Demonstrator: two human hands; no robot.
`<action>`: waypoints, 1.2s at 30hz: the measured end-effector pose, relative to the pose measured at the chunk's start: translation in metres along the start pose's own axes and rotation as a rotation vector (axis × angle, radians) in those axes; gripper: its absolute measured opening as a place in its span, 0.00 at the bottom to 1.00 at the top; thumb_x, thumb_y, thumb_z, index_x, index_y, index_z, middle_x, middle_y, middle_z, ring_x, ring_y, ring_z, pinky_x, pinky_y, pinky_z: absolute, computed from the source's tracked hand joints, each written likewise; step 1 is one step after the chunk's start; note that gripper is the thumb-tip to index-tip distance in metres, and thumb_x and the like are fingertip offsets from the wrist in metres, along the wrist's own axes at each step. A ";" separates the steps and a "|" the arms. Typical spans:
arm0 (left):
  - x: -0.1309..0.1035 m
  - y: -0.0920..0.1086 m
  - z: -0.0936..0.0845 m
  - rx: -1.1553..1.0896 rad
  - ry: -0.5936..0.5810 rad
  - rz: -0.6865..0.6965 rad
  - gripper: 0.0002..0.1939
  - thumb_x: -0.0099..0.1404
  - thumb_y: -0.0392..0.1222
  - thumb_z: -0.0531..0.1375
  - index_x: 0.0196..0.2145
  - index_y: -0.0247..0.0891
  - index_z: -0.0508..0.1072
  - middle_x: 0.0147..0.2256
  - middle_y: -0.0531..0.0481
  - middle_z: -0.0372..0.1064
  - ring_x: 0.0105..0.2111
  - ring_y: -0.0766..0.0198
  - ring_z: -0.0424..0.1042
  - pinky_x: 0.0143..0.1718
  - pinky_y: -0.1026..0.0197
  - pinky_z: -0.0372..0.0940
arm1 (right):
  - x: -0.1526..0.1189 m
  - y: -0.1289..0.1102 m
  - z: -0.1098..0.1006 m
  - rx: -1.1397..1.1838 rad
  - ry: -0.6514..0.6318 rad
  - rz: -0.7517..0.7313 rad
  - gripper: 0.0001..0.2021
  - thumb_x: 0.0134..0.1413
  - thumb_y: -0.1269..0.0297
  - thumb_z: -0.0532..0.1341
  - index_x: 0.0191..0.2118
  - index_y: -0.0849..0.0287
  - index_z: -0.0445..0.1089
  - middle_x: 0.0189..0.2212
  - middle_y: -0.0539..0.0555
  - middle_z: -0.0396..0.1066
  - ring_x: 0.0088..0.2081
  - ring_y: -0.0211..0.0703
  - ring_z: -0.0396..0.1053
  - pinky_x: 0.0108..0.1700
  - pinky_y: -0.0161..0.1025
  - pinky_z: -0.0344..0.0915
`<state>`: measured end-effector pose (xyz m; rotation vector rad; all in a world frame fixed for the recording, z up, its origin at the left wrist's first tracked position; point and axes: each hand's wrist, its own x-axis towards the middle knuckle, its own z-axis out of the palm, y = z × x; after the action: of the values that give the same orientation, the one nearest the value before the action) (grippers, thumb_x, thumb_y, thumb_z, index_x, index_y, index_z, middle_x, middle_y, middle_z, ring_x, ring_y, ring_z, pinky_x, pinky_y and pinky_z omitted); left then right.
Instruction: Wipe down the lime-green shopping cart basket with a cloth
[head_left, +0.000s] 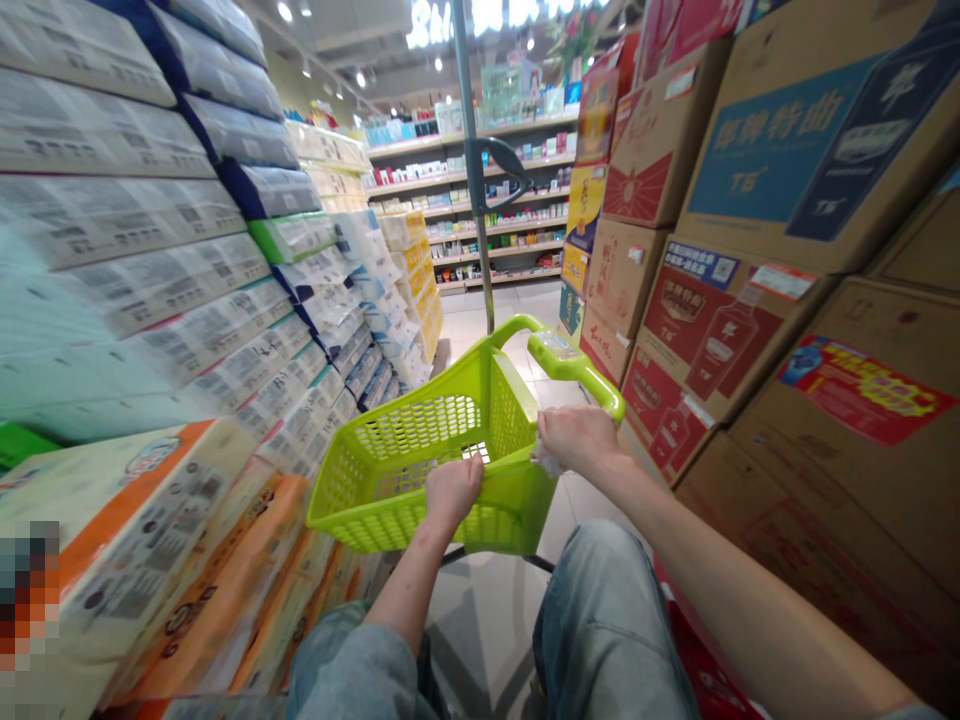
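A lime-green shopping cart with a perforated basket stands just in front of my knees, turned at an angle. Its basket shows no goods inside. My left hand is closed over the near rim of the basket. Farther right, my right hand grips the cart's edge below the curved green push handle. A crumpled whitish, translucent scrap shows under the right fingers; what it is I cannot make out. Behind the handle rises a grey pole with a looped grip.
Stacked tissue packs line the left side of the narrow aisle, with orange packs low beside my left leg. Printed cardboard cartons are piled high on the right. Shelves of small goods stand across the far end, beyond the tiled floor.
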<state>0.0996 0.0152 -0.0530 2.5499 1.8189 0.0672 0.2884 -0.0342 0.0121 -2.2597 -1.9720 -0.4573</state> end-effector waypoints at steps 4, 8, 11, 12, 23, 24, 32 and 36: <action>0.000 0.000 0.001 -0.005 -0.002 0.003 0.33 0.68 0.49 0.33 0.33 0.37 0.77 0.33 0.42 0.75 0.36 0.58 0.73 0.36 0.60 0.63 | 0.005 0.001 -0.003 -0.002 -0.070 -0.095 0.18 0.57 0.61 0.50 0.31 0.62 0.75 0.30 0.63 0.75 0.30 0.46 0.73 0.31 0.37 0.61; 0.000 0.000 0.000 -0.010 0.005 0.009 0.33 0.68 0.50 0.33 0.32 0.37 0.77 0.32 0.42 0.75 0.35 0.57 0.73 0.35 0.59 0.62 | 0.008 0.000 -0.007 0.026 -0.131 -0.135 0.24 0.60 0.58 0.45 0.29 0.62 0.75 0.28 0.63 0.75 0.31 0.46 0.73 0.31 0.38 0.61; 0.000 0.000 -0.001 -0.016 -0.002 0.003 0.34 0.68 0.50 0.33 0.32 0.37 0.77 0.33 0.42 0.75 0.35 0.57 0.73 0.35 0.60 0.62 | 0.006 -0.003 -0.005 0.030 -0.080 -0.086 0.24 0.60 0.59 0.45 0.28 0.63 0.75 0.27 0.63 0.75 0.30 0.46 0.73 0.29 0.36 0.60; 0.000 0.000 -0.001 -0.016 -0.001 0.003 0.34 0.68 0.50 0.33 0.32 0.37 0.77 0.33 0.42 0.75 0.35 0.57 0.73 0.35 0.60 0.62 | 0.005 -0.004 -0.004 0.034 -0.039 -0.049 0.23 0.60 0.59 0.45 0.28 0.63 0.75 0.27 0.62 0.75 0.29 0.46 0.73 0.28 0.36 0.60; 0.002 0.001 0.002 -0.018 0.010 0.004 0.33 0.68 0.50 0.33 0.32 0.38 0.76 0.33 0.43 0.75 0.36 0.57 0.73 0.35 0.59 0.62 | 0.000 -0.006 0.004 0.093 0.125 0.026 0.23 0.59 0.59 0.46 0.27 0.62 0.75 0.24 0.59 0.75 0.26 0.43 0.72 0.28 0.35 0.57; 0.002 0.001 0.002 -0.021 0.005 0.003 0.33 0.68 0.50 0.33 0.33 0.38 0.76 0.33 0.42 0.75 0.36 0.57 0.73 0.35 0.59 0.62 | 0.001 -0.005 0.004 0.091 0.114 0.017 0.23 0.59 0.59 0.46 0.27 0.61 0.74 0.24 0.59 0.75 0.25 0.43 0.71 0.27 0.35 0.57; 0.002 0.002 0.000 -0.009 -0.012 0.009 0.33 0.69 0.50 0.32 0.33 0.37 0.75 0.34 0.42 0.74 0.37 0.58 0.73 0.36 0.59 0.62 | -0.004 0.000 0.018 0.125 0.322 -0.081 0.19 0.57 0.61 0.48 0.24 0.61 0.72 0.22 0.55 0.72 0.23 0.39 0.67 0.28 0.35 0.49; 0.002 0.002 0.001 -0.013 -0.001 0.014 0.33 0.69 0.50 0.33 0.32 0.38 0.75 0.33 0.42 0.74 0.36 0.58 0.73 0.36 0.58 0.63 | -0.005 0.002 0.029 0.150 0.519 -0.167 0.16 0.55 0.63 0.50 0.21 0.60 0.68 0.20 0.52 0.70 0.23 0.36 0.62 0.31 0.37 0.48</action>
<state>0.1020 0.0161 -0.0544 2.5532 1.7949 0.0769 0.2945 -0.0317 -0.0168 -1.6742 -1.8461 -0.7898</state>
